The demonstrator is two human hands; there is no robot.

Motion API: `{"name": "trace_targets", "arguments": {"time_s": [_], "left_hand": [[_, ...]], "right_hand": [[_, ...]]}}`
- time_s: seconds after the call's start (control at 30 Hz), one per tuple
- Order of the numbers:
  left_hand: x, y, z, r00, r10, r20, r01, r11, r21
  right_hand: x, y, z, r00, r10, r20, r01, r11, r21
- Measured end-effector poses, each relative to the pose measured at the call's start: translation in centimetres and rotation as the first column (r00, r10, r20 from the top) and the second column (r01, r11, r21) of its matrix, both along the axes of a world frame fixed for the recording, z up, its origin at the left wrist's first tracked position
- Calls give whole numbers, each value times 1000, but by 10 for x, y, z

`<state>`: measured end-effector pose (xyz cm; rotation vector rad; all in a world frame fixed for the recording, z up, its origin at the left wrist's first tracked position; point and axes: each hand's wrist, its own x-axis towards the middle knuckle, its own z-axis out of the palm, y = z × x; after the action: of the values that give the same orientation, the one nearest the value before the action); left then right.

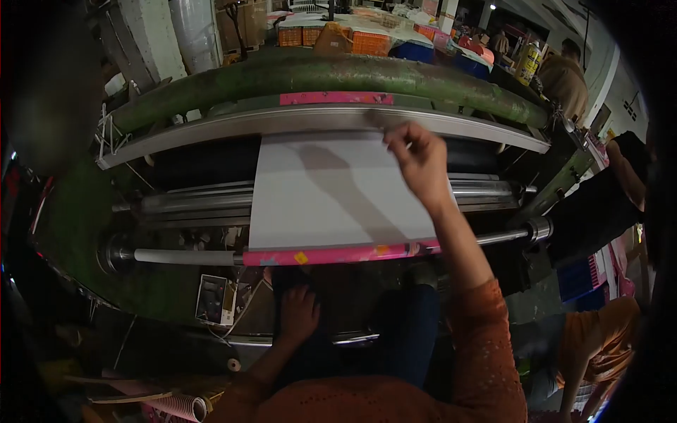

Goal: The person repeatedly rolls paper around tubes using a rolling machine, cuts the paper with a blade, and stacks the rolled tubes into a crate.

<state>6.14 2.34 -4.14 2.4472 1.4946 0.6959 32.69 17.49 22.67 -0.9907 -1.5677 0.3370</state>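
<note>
My right hand (421,163) is raised over the right edge of a wide white sheet (338,187), with fingers curled and thumb and forefinger drawn together. What sits in that pinch, if anything, I cannot make out. Its fingertips overlap the long metal bar (247,127) in this view, and a shadow of the arm falls across the sheet. The sheet runs from under the bar down to a pink patterned roll (331,255) on a shaft. My left hand (300,310) lies flat on my leg below the roll, fingers stretched out, holding nothing.
A green roller (338,77) spans the machine's back, above a pink strip (335,98). Steel rollers (197,203) flank the sheet. A small white-framed box (215,299) stands below left. Other people (599,345) are at the right; orange crates (370,44) stand behind.
</note>
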Motion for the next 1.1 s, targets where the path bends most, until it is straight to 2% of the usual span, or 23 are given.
{"name": "trace_targets", "arguments": {"time_s": [0.03,0.07,0.1,0.13,0.2,0.23,0.3,0.33,0.4,0.63,0.77,0.83,0.87,0.93,0.97,1.1], "left_hand": [[0,1,0,1000,1,2,-1,1000,19],[1,2,1,1000,-2,3,2,999,39],[2,3,1,1000,-20,1,20,999,29],[3,3,2,1000,-9,-11,9,999,34],[6,2,3,1000,-12,-18,12,1000,28],[7,1,4,1000,-8,-2,8,999,43],[9,0,6,1000,-12,12,11,999,53],[9,0,7,1000,-2,1,2,999,42],[10,0,8,1000,3,-14,-2,1000,30],[12,-2,3,997,37,-71,-34,999,40],[9,-2,0,994,43,-99,-39,998,42],[10,-2,0,994,60,-94,-57,998,31],[10,-2,0,996,40,-82,-38,999,19],[10,-3,-1,996,55,-74,-53,998,18],[9,-3,-2,997,35,-62,-34,999,18],[9,-3,-1,997,57,-50,-56,998,26]], "right_hand": [[-15,-45,-10,985,31,169,-14,995,-97],[-23,-79,-32,958,119,262,-74,981,-178],[-28,-106,-60,931,236,279,-184,962,-200],[-30,-129,-94,901,252,353,-194,962,-192],[-25,-169,-144,875,276,397,-94,902,-420],[-18,-185,-169,878,268,397,-81,900,-429],[2,-210,-214,877,173,448,126,817,-562],[13,-219,-234,880,168,444,132,812,-568],[30,-232,-261,823,93,560,268,806,-527],[22,-230,-265,802,35,596,357,772,-526],[20,-230,-258,803,53,594,319,804,-502],[23,-231,-262,798,43,602,354,774,-525],[23,-231,-265,798,71,599,326,785,-526],[22,-231,-267,836,-14,549,311,836,-451],[21,-230,-267,836,8,548,289,844,-453],[21,-230,-263,804,32,593,331,805,-492]]}}
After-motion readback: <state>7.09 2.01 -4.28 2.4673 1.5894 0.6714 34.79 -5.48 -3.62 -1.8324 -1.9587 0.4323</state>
